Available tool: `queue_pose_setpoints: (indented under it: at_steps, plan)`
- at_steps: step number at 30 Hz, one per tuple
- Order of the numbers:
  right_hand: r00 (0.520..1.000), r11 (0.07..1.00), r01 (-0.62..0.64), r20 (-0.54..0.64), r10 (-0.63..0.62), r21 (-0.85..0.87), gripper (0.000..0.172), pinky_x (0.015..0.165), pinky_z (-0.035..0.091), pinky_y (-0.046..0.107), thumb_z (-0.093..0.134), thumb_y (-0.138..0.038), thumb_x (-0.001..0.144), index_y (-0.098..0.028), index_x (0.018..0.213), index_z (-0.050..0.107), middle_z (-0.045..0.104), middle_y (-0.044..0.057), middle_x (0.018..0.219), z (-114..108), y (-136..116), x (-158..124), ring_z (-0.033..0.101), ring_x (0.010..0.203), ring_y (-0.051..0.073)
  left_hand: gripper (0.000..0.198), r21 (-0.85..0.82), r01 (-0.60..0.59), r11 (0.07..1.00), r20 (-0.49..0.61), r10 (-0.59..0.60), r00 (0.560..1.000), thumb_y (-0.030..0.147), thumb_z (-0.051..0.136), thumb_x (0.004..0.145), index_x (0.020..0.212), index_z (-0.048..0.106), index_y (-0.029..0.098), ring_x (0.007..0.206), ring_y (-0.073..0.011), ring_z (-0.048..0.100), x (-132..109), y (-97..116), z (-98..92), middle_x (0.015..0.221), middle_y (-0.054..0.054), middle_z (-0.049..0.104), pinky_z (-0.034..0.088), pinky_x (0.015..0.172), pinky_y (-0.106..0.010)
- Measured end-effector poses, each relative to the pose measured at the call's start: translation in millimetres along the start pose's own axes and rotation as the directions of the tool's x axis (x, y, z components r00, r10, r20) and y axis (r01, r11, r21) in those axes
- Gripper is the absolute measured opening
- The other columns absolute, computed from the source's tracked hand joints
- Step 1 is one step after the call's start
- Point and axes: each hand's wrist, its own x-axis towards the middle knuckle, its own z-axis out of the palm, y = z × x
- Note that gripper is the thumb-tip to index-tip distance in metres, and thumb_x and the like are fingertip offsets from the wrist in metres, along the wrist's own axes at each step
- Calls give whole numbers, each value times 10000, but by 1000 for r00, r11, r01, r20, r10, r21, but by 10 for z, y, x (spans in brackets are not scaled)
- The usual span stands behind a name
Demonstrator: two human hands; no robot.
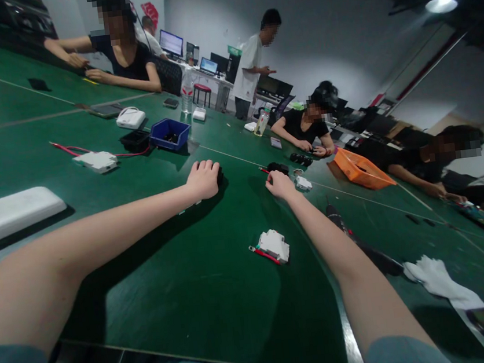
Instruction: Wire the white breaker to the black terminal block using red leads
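My left hand (pixel 204 179) rests on the green table (pixel 220 300) with its fingers curled over a small black object (pixel 220 175), mostly hidden beneath them. A pale part shows under the left wrist, too covered to name. To the right, my right hand (pixel 281 184) has its fingers bent in beside a black piece (pixel 278 168) and a red wire end (pixel 263 170); what it grips is hidden. Closer to me lies a white circuit breaker (pixel 274 245) with a short red wire and metal lug. Another white module (pixel 303 183) sits just right of my right hand.
At left are a blue bin (pixel 170 135) with small dark parts, a breaker with red wires (pixel 97 161) and a long white case (pixel 14 216). An orange bin (pixel 360 168), a dark power tool (pixel 337 217) and white gloves (pixel 443 281) are at right. Several people sit around.
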Motion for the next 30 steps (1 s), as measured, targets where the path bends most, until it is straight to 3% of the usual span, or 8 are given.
queue_pose_setpoints:
  at_steps: [8, 12, 16, 19, 23, 26, 28, 30]
  plan:
    - [976, 966, 202, 50, -212, 162, 109, 831, 476, 312, 552, -265, 914, -198, 859, 618, 653, 71, 961, -310, -115, -953, 605, 907, 202, 480, -4, -31, 1000, -20, 31, 999, 334, 505, 824, 1246, 518, 106, 1244, -336, 483, 9, 18, 2, 1261, -187, 566, 264, 1106, -453]
    - [970, 946, 220, 46, -237, 239, 145, 855, 494, 311, 521, -240, 937, -195, 1015, 634, 671, 67, 1028, -458, -93, -1255, 625, 941, 187, 543, -9, -58, 998, -40, 58, 998, 452, 493, 848, 1258, 512, 98, 1232, -342, 497, 11, 22, 9, 1262, -194, 575, 269, 1108, -457]
    - [980, 883, 158, 40, -195, 442, 257, 985, 464, 373, 468, -270, 983, -197, 1164, 635, 664, 92, 1203, -448, -105, -1163, 613, 1103, 205, 563, -16, -43, 999, -57, 42, 998, 536, 430, 897, 1236, 533, 99, 1204, -344, 520, 15, 26, 9, 1238, -196, 588, 296, 1078, -453]
    - [979, 859, 140, 63, -195, 492, 308, 1011, 445, 386, 434, -334, 1009, -193, 1171, 655, 666, 103, 1211, -386, -193, -1024, 609, 1129, 212, 526, -4, -19, 1000, -69, 18, 997, 519, 369, 937, 1208, 555, 108, 1165, -335, 543, 16, 29, 2, 1208, -186, 603, 329, 1033, -442]
    - [962, 848, 143, 129, -239, 511, 463, 826, 504, 312, 342, -456, 1037, -181, 1017, 715, 713, 73, 981, -329, -341, -969, 670, 871, 176, 490, 17, -12, 1000, -75, 13, 997, 487, 342, 954, 1165, 572, 109, 1145, -332, 552, 14, 39, -7, 1179, -183, 613, 341, 1002, -438]
    - [952, 859, 123, 184, -243, 498, 614, 666, 486, 267, 236, -545, 1041, -188, 947, 727, 692, 22, 749, -311, -372, -940, 630, 633, 141, 478, 4, -7, 1000, -49, 7, 999, 470, 354, 946, 1167, 567, 104, 1142, -334, 553, 15, 53, -21, 1176, -191, 610, 341, 993, -440]
    - [961, 885, 109, 179, -210, 453, 601, 672, 476, 267, 255, -554, 1035, -194, 934, 726, 686, 18, 728, -295, -335, -851, 623, 635, 147, 459, -3, -9, 1000, -28, 8, 1000, 447, 361, 940, 1167, 565, 105, 1125, -330, 562, 18, 62, -35, 1171, -188, 610, 348, 983, -437]
    - [978, 919, 90, 139, -154, 384, 486, 763, 480, 288, 350, -505, 1022, -197, 951, 719, 711, 45, 843, -264, -262, -689, 648, 777, 181, 435, -7, -20, 1000, -13, 20, 1000, 423, 372, 934, 1158, 568, 107, 1103, -324, 574, 22, 69, -49, 1158, -182, 612, 357, 975, -435]
